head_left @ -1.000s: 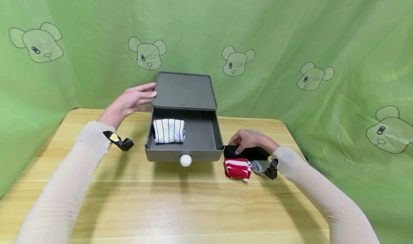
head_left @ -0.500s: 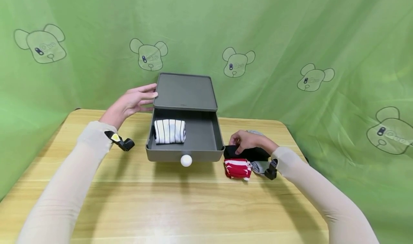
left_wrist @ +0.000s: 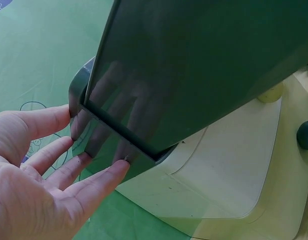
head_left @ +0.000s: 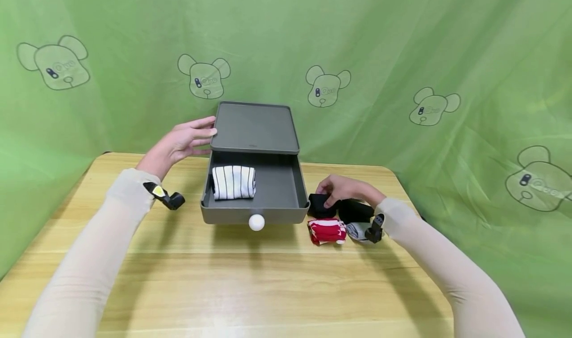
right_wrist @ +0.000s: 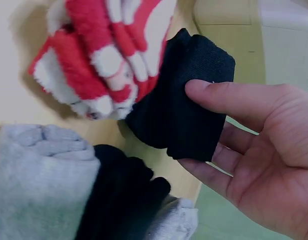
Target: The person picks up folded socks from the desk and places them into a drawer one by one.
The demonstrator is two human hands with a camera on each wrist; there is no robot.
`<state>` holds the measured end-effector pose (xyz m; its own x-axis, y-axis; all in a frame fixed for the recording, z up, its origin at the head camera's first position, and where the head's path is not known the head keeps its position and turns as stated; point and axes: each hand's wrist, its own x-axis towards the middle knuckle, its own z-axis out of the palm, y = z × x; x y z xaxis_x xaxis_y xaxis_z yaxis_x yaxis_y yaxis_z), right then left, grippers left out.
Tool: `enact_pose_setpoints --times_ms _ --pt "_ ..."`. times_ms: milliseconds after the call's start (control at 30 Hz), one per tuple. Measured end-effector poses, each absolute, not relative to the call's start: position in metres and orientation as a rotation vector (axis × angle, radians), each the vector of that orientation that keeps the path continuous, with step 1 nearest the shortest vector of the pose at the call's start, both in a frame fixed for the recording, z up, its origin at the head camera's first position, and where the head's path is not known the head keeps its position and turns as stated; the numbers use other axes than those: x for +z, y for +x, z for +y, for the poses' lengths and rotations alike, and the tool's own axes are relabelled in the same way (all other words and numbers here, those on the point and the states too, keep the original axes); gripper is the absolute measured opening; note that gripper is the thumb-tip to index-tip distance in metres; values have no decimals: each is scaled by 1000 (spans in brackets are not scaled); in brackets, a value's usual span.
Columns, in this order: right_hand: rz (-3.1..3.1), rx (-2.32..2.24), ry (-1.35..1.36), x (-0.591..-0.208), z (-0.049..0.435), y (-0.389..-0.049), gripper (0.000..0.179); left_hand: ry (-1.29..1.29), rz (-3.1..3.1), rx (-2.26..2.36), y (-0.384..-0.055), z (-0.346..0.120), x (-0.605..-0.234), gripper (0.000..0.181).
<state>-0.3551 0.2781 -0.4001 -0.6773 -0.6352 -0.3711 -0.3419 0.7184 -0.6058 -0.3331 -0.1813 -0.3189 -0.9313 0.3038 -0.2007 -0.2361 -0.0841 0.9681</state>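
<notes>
Closest to me on the pale wood tabletop [head_left: 250,288] there's a red-and-white bundle [head_left: 327,230], with a grey bundle [head_left: 358,231] just beside it, both sitting outside the drawer [head_left: 228,215]. That drawer is pulled out, white knob [head_left: 256,222] facing me. Just off its right front corner the right hand [head_left: 344,186] has a black bundle [right_wrist: 181,112] pinched between thumb and fingers; can't tell if it's off the wood. A second black bundle [head_left: 356,211] lies near it, past the grey one, and the right wrist view shows a pale bundle [right_wrist: 175,222] beyond that.

Inside the drawer, over on the left, is a black-and-white striped bundle [head_left: 234,182], the only one I can make out in there. So one's in and five are out, one of those in hand; I'd call that pretty early.

Further back is the dark grey casing [head_left: 254,127], and the left hand [head_left: 178,142] has its fingers fairly straight and spread, tips against its left side. Behind it all hangs a green curtain [head_left: 268,40].
</notes>
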Motion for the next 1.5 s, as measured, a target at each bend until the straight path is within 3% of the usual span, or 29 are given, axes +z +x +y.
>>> enact_pose_setpoints --times_ms 400,733,1167,1500 --pt "2402 -609 -775 -363 271 -358 35 94 1847 2062 -331 -182 -319 69" --pt "2441 -575 -772 -284 264 -346 43 93 1838 2070 -331 -179 -318 68" --pt "2485 -574 -839 -191 231 -320 38 88 1838 2074 -332 -180 -319 69" --pt "2338 -514 -1021 -186 175 -301 36 74 1831 2078 -333 -183 -320 70"
